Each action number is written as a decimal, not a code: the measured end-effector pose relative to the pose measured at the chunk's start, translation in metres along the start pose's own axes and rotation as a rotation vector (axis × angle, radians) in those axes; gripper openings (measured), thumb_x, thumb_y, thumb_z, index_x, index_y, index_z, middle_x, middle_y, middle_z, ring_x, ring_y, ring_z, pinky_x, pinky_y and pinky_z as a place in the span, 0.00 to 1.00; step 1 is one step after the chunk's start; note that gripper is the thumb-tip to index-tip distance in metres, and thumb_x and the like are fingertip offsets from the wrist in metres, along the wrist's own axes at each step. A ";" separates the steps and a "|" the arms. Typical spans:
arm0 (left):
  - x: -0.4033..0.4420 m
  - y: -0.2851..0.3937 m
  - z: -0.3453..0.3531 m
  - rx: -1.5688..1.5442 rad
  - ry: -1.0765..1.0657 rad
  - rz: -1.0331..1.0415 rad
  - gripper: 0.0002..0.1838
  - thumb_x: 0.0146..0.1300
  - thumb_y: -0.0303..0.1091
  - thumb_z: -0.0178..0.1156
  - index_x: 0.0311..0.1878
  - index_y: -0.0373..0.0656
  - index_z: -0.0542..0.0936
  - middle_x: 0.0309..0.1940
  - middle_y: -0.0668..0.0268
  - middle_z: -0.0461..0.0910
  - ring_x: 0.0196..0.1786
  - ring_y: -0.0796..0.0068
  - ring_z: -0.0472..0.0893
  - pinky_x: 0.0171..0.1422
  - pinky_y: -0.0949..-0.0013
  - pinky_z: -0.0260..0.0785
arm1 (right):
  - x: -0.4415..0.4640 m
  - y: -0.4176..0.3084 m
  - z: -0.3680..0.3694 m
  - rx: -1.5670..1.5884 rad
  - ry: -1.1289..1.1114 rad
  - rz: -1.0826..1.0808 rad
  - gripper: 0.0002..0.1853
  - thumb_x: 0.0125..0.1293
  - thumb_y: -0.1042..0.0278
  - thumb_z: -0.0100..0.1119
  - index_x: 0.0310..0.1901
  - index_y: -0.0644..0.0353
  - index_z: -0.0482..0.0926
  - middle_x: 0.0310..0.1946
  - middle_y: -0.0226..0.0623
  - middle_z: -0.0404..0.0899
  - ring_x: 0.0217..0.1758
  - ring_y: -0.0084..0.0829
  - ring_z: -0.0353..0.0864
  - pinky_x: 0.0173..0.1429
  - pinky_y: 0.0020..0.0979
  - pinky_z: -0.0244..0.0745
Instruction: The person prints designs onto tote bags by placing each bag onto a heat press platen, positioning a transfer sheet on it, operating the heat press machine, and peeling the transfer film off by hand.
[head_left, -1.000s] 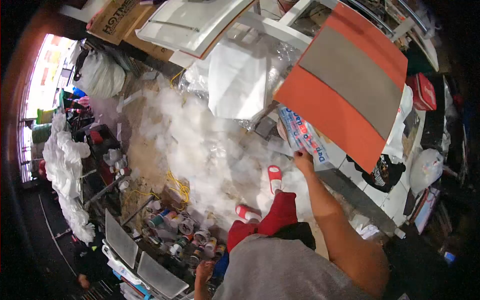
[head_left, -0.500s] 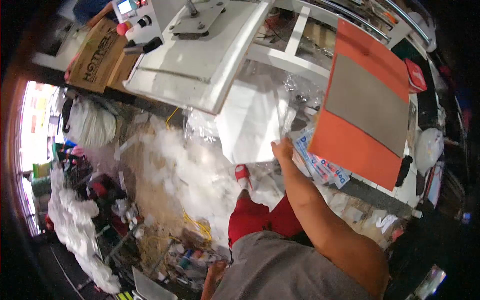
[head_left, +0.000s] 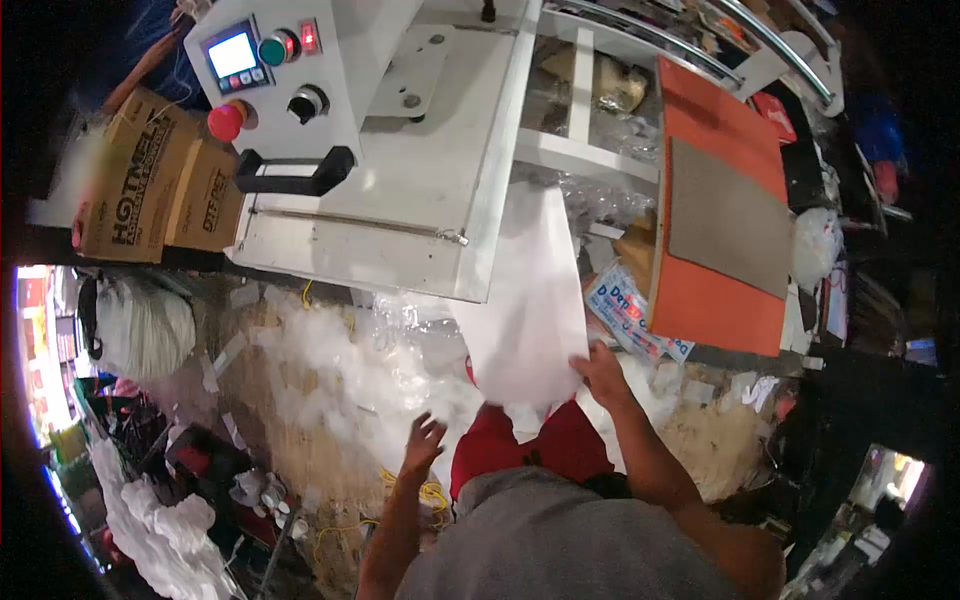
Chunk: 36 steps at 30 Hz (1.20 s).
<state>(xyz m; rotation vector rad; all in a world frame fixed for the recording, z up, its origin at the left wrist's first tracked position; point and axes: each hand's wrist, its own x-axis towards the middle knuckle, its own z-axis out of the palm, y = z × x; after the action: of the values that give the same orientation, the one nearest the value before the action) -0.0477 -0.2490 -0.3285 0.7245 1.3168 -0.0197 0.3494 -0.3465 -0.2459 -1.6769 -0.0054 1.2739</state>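
Observation:
A large white sheet (head_left: 530,300) hangs between the white machine and the orange board, its near end over my legs. My right hand (head_left: 603,376) grips the sheet's lower right edge, with thumb and fingers closed on it. To the left of the sheet, my left hand (head_left: 425,445) is raised with fingers apart and nothing in it. The white press-like machine (head_left: 370,230) stands ahead, and the sheet's far end passes beside its right edge.
The orange board (head_left: 720,310) bears a grey-brown pad (head_left: 727,215). A control panel (head_left: 265,75) and black handle (head_left: 293,172) jut out at upper left, near cardboard boxes (head_left: 150,180). White fluff (head_left: 340,350) and a yellow cord (head_left: 432,495) lie on the floor. Another person's arm (head_left: 145,70) shows at top left.
My right hand has drawn the sheet's near end toward my body. My left hand has risen from low beside my hip toward the sheet. The view has shifted closer to the machine.

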 end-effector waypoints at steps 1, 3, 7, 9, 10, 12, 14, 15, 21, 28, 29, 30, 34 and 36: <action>-0.004 0.039 0.031 -0.124 -0.097 -0.007 0.46 0.66 0.55 0.65 0.78 0.56 0.50 0.71 0.60 0.65 0.69 0.57 0.69 0.64 0.44 0.68 | -0.019 -0.002 -0.009 0.003 0.013 -0.013 0.24 0.59 0.70 0.67 0.57 0.61 0.72 0.47 0.41 0.80 0.45 0.32 0.80 0.48 0.33 0.77; 0.007 0.070 0.067 -0.381 -0.309 0.097 0.49 0.64 0.51 0.67 0.78 0.53 0.46 0.70 0.54 0.65 0.67 0.53 0.72 0.64 0.46 0.70 | -0.042 -0.008 -0.030 0.263 -0.174 0.081 0.35 0.64 0.76 0.63 0.70 0.62 0.59 0.56 0.50 0.77 0.56 0.39 0.80 0.62 0.34 0.76; 0.012 0.109 0.098 -0.084 -0.269 0.241 0.52 0.63 0.36 0.69 0.79 0.48 0.41 0.63 0.49 0.72 0.61 0.55 0.77 0.60 0.54 0.75 | -0.026 -0.012 -0.039 0.306 -0.073 -0.032 0.41 0.61 0.74 0.67 0.74 0.57 0.56 0.50 0.44 0.80 0.51 0.31 0.80 0.52 0.34 0.78; -0.031 0.151 0.106 0.077 -0.177 0.333 0.53 0.62 0.30 0.68 0.79 0.47 0.39 0.58 0.48 0.77 0.57 0.58 0.80 0.57 0.57 0.77 | -0.035 -0.046 -0.029 -0.188 0.034 -0.018 0.44 0.63 0.74 0.66 0.77 0.54 0.52 0.50 0.42 0.80 0.52 0.30 0.80 0.56 0.33 0.77; -0.066 0.180 0.109 0.138 -0.110 0.334 0.53 0.62 0.28 0.67 0.79 0.47 0.38 0.56 0.48 0.78 0.55 0.58 0.81 0.56 0.58 0.78 | -0.035 -0.033 -0.036 -0.201 0.025 -0.132 0.39 0.64 0.76 0.64 0.75 0.52 0.59 0.50 0.39 0.81 0.51 0.28 0.80 0.55 0.31 0.76; -0.106 0.207 0.097 0.203 -0.056 0.456 0.53 0.60 0.23 0.67 0.80 0.52 0.42 0.53 0.48 0.80 0.51 0.59 0.83 0.55 0.60 0.79 | -0.099 -0.095 -0.031 -0.229 -0.060 -0.240 0.35 0.64 0.75 0.65 0.72 0.54 0.64 0.52 0.41 0.80 0.51 0.31 0.81 0.57 0.33 0.76; -0.174 0.258 0.110 0.252 0.013 0.560 0.44 0.59 0.18 0.65 0.76 0.50 0.56 0.52 0.54 0.80 0.53 0.65 0.80 0.57 0.66 0.75 | -0.143 -0.123 -0.044 -0.195 -0.116 -0.416 0.23 0.65 0.73 0.64 0.62 0.57 0.76 0.52 0.35 0.81 0.48 0.28 0.81 0.55 0.33 0.77; -0.191 0.270 0.123 0.121 -0.005 0.690 0.39 0.57 0.18 0.65 0.72 0.46 0.62 0.54 0.58 0.77 0.52 0.69 0.79 0.58 0.69 0.73 | -0.154 -0.135 -0.056 -0.191 -0.098 -0.432 0.23 0.65 0.73 0.64 0.62 0.57 0.76 0.52 0.35 0.81 0.48 0.28 0.81 0.55 0.33 0.77; -0.199 0.373 0.253 0.104 -0.002 1.192 0.24 0.61 0.22 0.67 0.58 0.45 0.70 0.47 0.64 0.76 0.49 0.77 0.76 0.51 0.74 0.72 | -0.156 -0.261 -0.137 -0.264 0.118 -0.769 0.16 0.64 0.69 0.63 0.54 0.57 0.82 0.36 0.30 0.81 0.35 0.22 0.76 0.42 0.26 0.74; -0.334 0.482 0.418 0.277 0.547 2.186 0.20 0.68 0.31 0.65 0.60 0.39 0.72 0.50 0.57 0.77 0.47 0.74 0.80 0.48 0.76 0.74 | -0.262 -0.412 -0.254 -0.201 0.524 -1.790 0.19 0.71 0.73 0.57 0.62 0.55 0.78 0.40 0.25 0.81 0.36 0.15 0.74 0.38 0.20 0.71; -0.342 0.480 0.439 0.272 0.556 2.194 0.20 0.68 0.31 0.65 0.60 0.39 0.72 0.50 0.57 0.77 0.47 0.74 0.80 0.48 0.76 0.74 | -0.270 -0.420 -0.270 -0.253 0.610 -2.124 0.21 0.72 0.74 0.54 0.65 0.56 0.74 0.47 0.30 0.82 0.37 0.12 0.76 0.36 0.17 0.72; -0.347 0.480 0.460 0.115 0.620 2.475 0.19 0.69 0.30 0.62 0.60 0.37 0.72 0.48 0.57 0.77 0.47 0.72 0.81 0.48 0.74 0.74 | -0.274 -0.417 -0.283 -0.302 0.670 -2.134 0.22 0.72 0.74 0.53 0.67 0.55 0.73 0.50 0.32 0.82 0.37 0.13 0.77 0.37 0.19 0.73; -0.231 0.470 0.504 0.513 0.745 2.251 0.20 0.68 0.27 0.55 0.64 0.39 0.73 0.56 0.51 0.79 0.53 0.58 0.81 0.58 0.59 0.73 | -0.187 -0.387 -0.333 -0.581 0.993 -1.825 0.27 0.62 0.84 0.51 0.63 0.53 0.79 0.33 0.39 0.77 0.30 0.29 0.73 0.38 0.32 0.71; -0.153 0.442 0.537 0.736 0.382 1.695 0.24 0.67 0.27 0.54 0.67 0.45 0.73 0.56 0.47 0.80 0.54 0.49 0.82 0.60 0.55 0.74 | -0.096 -0.351 -0.354 -0.471 0.735 -1.410 0.23 0.63 0.78 0.50 0.59 0.54 0.81 0.29 0.46 0.76 0.32 0.37 0.75 0.40 0.35 0.73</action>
<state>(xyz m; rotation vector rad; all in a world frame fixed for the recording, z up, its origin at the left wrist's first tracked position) 0.5551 -0.2248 0.0507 2.3622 0.6285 1.0741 0.7459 -0.4598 0.0497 -1.7779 -0.9199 -0.4356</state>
